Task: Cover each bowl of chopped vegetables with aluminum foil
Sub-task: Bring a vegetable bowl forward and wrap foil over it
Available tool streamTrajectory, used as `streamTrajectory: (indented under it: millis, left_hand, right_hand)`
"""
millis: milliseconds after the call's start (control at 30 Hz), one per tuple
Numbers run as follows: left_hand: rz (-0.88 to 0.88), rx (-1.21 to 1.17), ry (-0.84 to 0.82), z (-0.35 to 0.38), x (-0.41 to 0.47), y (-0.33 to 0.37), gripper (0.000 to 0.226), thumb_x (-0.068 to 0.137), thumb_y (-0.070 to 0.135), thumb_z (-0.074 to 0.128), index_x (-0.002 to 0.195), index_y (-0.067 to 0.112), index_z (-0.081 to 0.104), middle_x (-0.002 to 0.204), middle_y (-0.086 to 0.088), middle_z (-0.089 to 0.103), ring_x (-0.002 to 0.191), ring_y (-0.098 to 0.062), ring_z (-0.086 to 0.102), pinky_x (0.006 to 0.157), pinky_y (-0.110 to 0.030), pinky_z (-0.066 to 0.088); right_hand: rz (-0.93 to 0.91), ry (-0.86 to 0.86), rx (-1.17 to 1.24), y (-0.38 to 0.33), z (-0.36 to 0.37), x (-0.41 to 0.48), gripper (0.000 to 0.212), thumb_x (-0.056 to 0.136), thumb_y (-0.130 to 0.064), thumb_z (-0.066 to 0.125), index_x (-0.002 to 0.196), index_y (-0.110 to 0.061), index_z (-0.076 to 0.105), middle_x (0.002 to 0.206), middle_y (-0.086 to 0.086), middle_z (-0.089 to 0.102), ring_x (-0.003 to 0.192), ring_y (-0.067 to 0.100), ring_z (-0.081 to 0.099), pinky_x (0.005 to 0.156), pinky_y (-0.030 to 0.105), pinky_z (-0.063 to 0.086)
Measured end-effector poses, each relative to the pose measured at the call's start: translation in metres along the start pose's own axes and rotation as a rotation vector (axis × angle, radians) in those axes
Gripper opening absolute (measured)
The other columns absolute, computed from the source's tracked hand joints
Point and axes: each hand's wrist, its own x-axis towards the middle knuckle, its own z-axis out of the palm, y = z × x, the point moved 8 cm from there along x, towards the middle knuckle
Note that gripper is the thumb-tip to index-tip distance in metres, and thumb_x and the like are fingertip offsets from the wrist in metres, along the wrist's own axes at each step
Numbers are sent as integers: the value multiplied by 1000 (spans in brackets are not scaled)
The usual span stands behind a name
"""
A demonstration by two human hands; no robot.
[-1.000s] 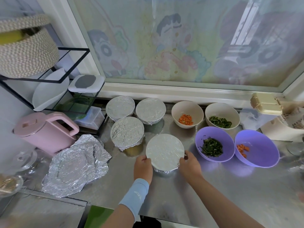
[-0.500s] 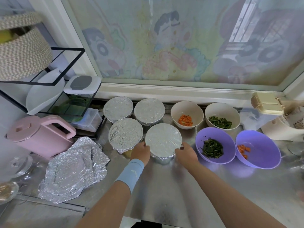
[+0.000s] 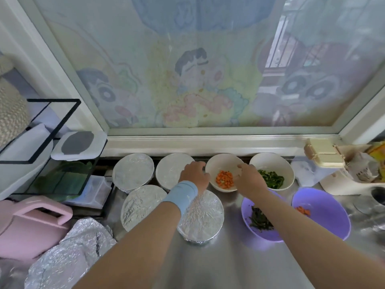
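Carrot bowl (image 3: pixel 221 161), uncovered: my left hand (image 3: pixel 194 173) grips its left rim, my right hand (image 3: pixel 248 179) its right rim, fingers curled. Foil-covered bowls (image 3: pixel 133 171) left of it.

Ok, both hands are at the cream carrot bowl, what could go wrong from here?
The left forearm crosses over the nearest foil-covered bowl; pulling the cream carrot bowl back could dent or loosen that foil. The right forearm passes over the purple bowl of greens and might knock it. Neither grip is clear; it could slip.
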Motion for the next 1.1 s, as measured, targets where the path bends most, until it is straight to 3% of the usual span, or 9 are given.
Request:
streamTrajectory:
  millis: [133, 267, 333, 467, 600, 767, 900, 1000, 1100]
  left_hand:
    - [93, 272, -37, 17, 44, 13, 39, 92, 34, 48, 127, 18, 54, 128, -6, 58, 119, -28, 51, 103, -42, 40]
    - [171, 494, -134, 44, 72, 18, 51, 97, 36, 41, 145, 19, 36, 146, -3, 42, 140, -25, 29, 120, -46, 10]
    - [179, 532, -146, 51, 80, 18, 53, 98, 36, 41, 147, 19, 33, 147, -3, 41, 141, -25, 28, 121, -47, 6]
    - [145, 442, -96, 52, 89, 18, 53, 98, 40, 43, 146, 20, 35, 144, -2, 45, 135, -26, 37, 117, -41, 18]
    - [115, 380, -61, 46, 92, 19, 53, 97, 34, 45, 146, 22, 32, 138, -1, 51, 129, -26, 42, 112, -40, 24]
    - [67, 157, 11, 28, 75, 27, 48, 95, 29, 46, 143, 26, 38, 126, -1, 59, 121, -29, 52, 108, -41, 33]
    - [30, -144, 20, 10, 42, 40, 54, 99, 28, 45, 150, 31, 29, 154, 6, 35, 136, -21, 41, 110, -38, 37]
    - [47, -166, 114, -14, 9, 51, 56, 99, 33, 43, 152, 32, 25, 155, 8, 31, 134, -19, 42, 106, -42, 42]
    - [-2, -171, 185, -32, -22, 44, 48, 99, 36, 41, 147, 30, 36, 144, 6, 40, 127, -18, 46, 102, -40, 44]
  right_hand:
    - [-61, -62, -140, 5, 8, 29, 55, 92, -15, 45, 146, -18, 32, 138, 6, 43, 119, 27, 54, 98, 40, 46]
    - [-97, -145, -310, 10, 25, 56, 67, 91, -13, 46, 151, -18, 16, 153, 3, 25, 123, 27, 54, 91, 40, 50]
    - [-101, -154, -373, 10, 29, 70, 69, 90, -12, 46, 151, -19, 14, 150, 6, 27, 119, 27, 56, 89, 40, 52]
    - [-68, -113, -385, 15, 28, 90, 66, 91, -11, 47, 150, -16, 17, 134, 11, 37, 102, 29, 62, 75, 36, 54]
    - [-87, -81, -435, 17, 21, 99, 33, 92, -9, 46, 125, -14, 49, 123, 7, 48, 102, 28, 61, 73, 34, 50]
    - [-151, 0, -300, 9, -4, 91, 12, 98, -13, 39, 105, -14, 49, 103, 6, 57, 87, 28, 60, 67, 35, 46]
    - [-130, 49, -156, 5, -38, 72, 13, 88, -5, 41, 96, -12, 49, 91, 7, 59, 84, 31, 57, 67, 34, 42]
    - [-146, 50, -142, -5, -54, 51, 14, 93, -9, 42, 102, -9, 52, 97, 11, 63, 83, 28, 52, 69, 31, 38]
    - [-217, -23, -205, -20, -51, 23, 21, 96, -10, 41, 110, -5, 56, 110, 11, 63, 101, 30, 60, 73, 26, 37]
